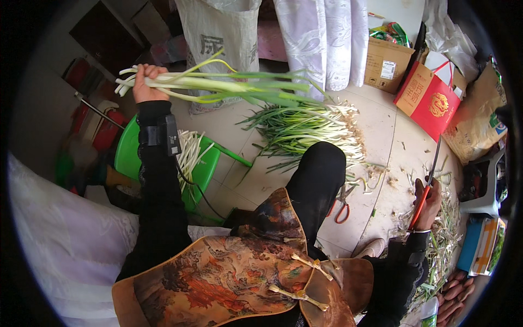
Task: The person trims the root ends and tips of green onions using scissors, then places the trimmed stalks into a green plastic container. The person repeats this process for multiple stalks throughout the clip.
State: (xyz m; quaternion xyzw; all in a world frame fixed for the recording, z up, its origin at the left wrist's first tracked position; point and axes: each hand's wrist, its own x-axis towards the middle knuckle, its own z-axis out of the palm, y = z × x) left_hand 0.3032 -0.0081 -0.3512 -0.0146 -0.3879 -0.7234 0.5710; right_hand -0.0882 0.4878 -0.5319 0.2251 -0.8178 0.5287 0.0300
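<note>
My left hand (146, 84) is raised at the upper left, its fingers closed around the white ends of a bunch of scallions (218, 84). Their green leaves stretch out to the right, over a big pile of scallions (310, 128) lying on the floor with roots to the right. Below my left forearm, pale trimmed stalks (190, 158) lie on a green plastic stool (129, 147). At the right, my right hand (430, 204) grips a long, narrow, knife-like tool (419, 210) by its red handle, dark blade pointing away from me.
Red-handled scissors (342, 210) rest on the tiled floor by my knee. Cut leaves and root trimmings (444, 250) lie heaped at the right. Beyond stand a red gift bag (430, 101), a cardboard box (387, 65) and a white woven sack (223, 49).
</note>
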